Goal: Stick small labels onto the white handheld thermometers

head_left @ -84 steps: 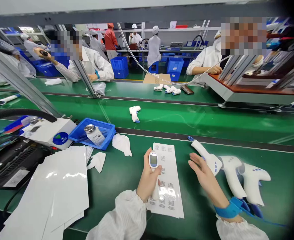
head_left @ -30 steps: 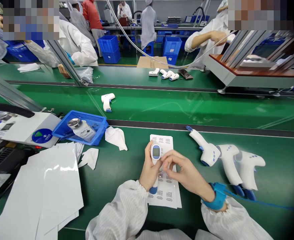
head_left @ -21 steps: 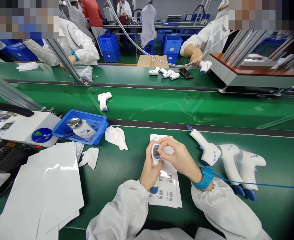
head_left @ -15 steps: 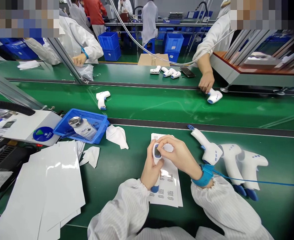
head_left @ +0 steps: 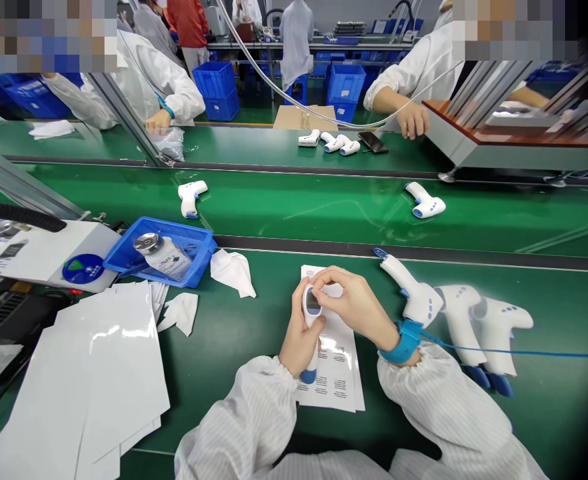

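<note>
My left hand [head_left: 298, 337] is wrapped round a white-and-blue infrared thermometer [head_left: 313, 311], its small dark display facing up. At the display's edge, my right hand [head_left: 351, 301] has thumb and forefinger pinched together; anything between them is too small to make out. A blue wrist strap [head_left: 405, 343] with a cord circles my right wrist. Under both hands lie printed label sheets [head_left: 337, 373], partly covered. To the right, three more thermometers rest on the green bench: one thermometer [head_left: 421, 300] nearest, a second thermometer [head_left: 458, 317] behind it, and a third thermometer [head_left: 499, 327] farthest right.
Left are glossy white sheets [head_left: 109, 360], crumpled wipes [head_left: 234, 272] and a blue tray [head_left: 201, 263] holding a metal-capped bottle [head_left: 164, 257]. Beyond runs a green conveyor belt [head_left: 294, 207] carrying a thermometer [head_left: 191, 198] and another thermometer [head_left: 425, 201]. Co-workers sit opposite.
The co-worker at the right has let go of a thermometer on the belt and drawn the hand back. The left belt thermometer has shifted slightly left. My hands have barely moved.
</note>
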`<action>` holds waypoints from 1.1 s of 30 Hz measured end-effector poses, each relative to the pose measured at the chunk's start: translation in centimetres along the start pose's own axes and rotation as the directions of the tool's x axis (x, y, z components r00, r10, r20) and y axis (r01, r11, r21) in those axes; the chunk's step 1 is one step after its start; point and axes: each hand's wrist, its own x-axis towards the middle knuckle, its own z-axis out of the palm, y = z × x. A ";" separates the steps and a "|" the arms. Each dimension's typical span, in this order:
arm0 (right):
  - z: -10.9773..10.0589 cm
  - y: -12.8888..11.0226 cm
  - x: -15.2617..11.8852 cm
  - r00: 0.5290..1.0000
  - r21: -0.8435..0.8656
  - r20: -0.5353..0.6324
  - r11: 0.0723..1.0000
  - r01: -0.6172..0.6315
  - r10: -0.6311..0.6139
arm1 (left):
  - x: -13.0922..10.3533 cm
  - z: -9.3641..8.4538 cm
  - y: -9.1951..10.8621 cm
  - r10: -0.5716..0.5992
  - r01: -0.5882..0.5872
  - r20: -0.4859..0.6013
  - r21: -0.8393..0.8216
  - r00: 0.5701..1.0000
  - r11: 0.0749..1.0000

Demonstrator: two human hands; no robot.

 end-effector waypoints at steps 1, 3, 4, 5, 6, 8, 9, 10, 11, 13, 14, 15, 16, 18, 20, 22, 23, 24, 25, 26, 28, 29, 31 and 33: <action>0.0 0.0 0.0 1.000 0.000 -0.001 1.000 -0.003 0.003 | 0.0 0.0 0.0 0.007 -0.007 -0.001 0.003 1.000 1.000; 0.0 0.0 0.1 1.000 -0.002 0.000 1.000 -0.008 0.008 | 0.0 0.0 0.0 0.013 -0.013 0.001 0.006 1.000 1.000; 0.1 0.0 0.1 1.000 -0.003 0.000 1.000 -0.009 0.009 | 0.0 0.0 0.0 0.012 -0.012 0.003 0.007 1.000 1.000; 0.1 0.0 0.1 1.000 -0.004 -0.002 1.000 -0.009 0.009 | 0.0 0.0 0.0 0.010 -0.010 0.005 0.009 1.000 1.000; 0.1 0.0 0.1 1.000 -0.005 -0.002 1.000 -0.008 0.008 | 0.0 0.0 0.0 0.006 -0.006 0.006 0.011 1.000 1.000; 0.1 0.0 0.1 1.000 -0.006 -0.005 1.000 -0.004 0.004 | 0.1 0.0 0.1 0.000 0.000 0.007 0.013 1.000 1.000; 0.1 0.0 0.1 1.000 -0.006 -0.007 1.000 -0.001 0.001 | 0.1 0.0 0.1 -0.002 0.001 0.006 0.013 1.000 1.000; 0.1 0.0 0.1 1.000 -0.006 -0.007 1.000 0.000 0.000 | 0.1 0.0 0.1 -0.002 0.002 0.006 0.012 1.000 1.000; 0.1 0.0 0.1 1.000 -0.006 -0.008 1.000 0.000 0.000 | 0.1 0.0 0.1 -0.001 0.001 0.006 0.011 1.000 1.000; 0.1 0.0 0.1 1.000 -0.006 -0.008 1.000 -0.002 0.002 | 0.1 0.0 0.0 0.003 -0.003 0.007 0.009 1.000 1.000; 0.1 0.0 0.1 1.000 -0.007 -0.007 1.000 -0.005 0.005 | 0.1 0.0 0.0 0.006 -0.006 0.009 0.007 1.000 1.000; 0.1 0.0 0.1 1.000 -0.009 -0.006 1.000 -0.007 0.007 | 0.1 0.0 0.0 0.008 -0.008 0.009 0.006 1.000 1.000; 0.1 0.0 0.1 1.000 -0.010 -0.006 1.000 -0.009 0.009 | 0.1 -0.1 0.0 0.010 -0.010 0.010 0.005 1.000 1.000; 0.1 0.0 0.1 1.000 -0.012 -0.006 1.000 -0.007 0.007 | 0.0 -0.1 0.0 0.010 -0.010 0.015 0.003 1.000 1.000; 0.1 0.0 0.1 1.000 -0.009 -0.007 1.000 -0.002 0.002 | 0.0 -0.2 0.0 0.010 -0.010 0.024 -0.003 1.000 1.000; 0.1 0.0 0.1 1.000 -0.005 -0.007 1.000 0.004 -0.004 | -0.1 -0.2 0.1 0.010 -0.009 0.034 -0.013 0.999 1.000; 0.1 0.0 0.1 1.000 -0.004 -0.008 1.000 0.006 -0.006 | -0.1 -0.3 0.2 0.008 -0.008 0.038 -0.019 0.999 1.000; 0.1 0.0 0.1 1.000 -0.003 -0.008 1.000 0.007 -0.007 | -0.1 -0.3 0.2 0.006 -0.005 0.041 -0.025 0.999 1.000; 0.1 0.0 0.1 1.000 -0.004 -0.009 1.000 0.008 -0.008 | -0.2 -0.4 0.3 0.003 -0.001 0.045 -0.031 0.999 1.000; 0.1 0.0 0.1 1.000 -0.006 -0.010 1.000 0.008 -0.008 | -0.2 -0.4 0.3 -0.001 0.003 0.048 -0.037 0.999 0.999; 0.1 0.0 0.1 1.000 -0.009 -0.010 1.000 0.007 -0.007 | -0.2 -0.4 0.4 -0.003 0.006 0.054 -0.050 0.999 0.999; 0.1 0.0 0.1 1.000 -0.009 -0.009 1.000 0.007 -0.007 | -0.2 -0.4 0.4 -0.003 0.006 0.057 -0.058 0.998 0.998; 0.1 0.0 0.1 1.000 -0.007 -0.010 1.000 0.006 -0.006 | -0.2 -0.4 0.4 0.000 0.005 0.064 -0.069 0.998 0.998; 0.1 0.0 0.1 1.000 -0.004 -0.008 1.000 -0.001 0.001 | -0.1 -0.4 0.4 -0.004 0.010 0.072 -0.071 0.997 0.997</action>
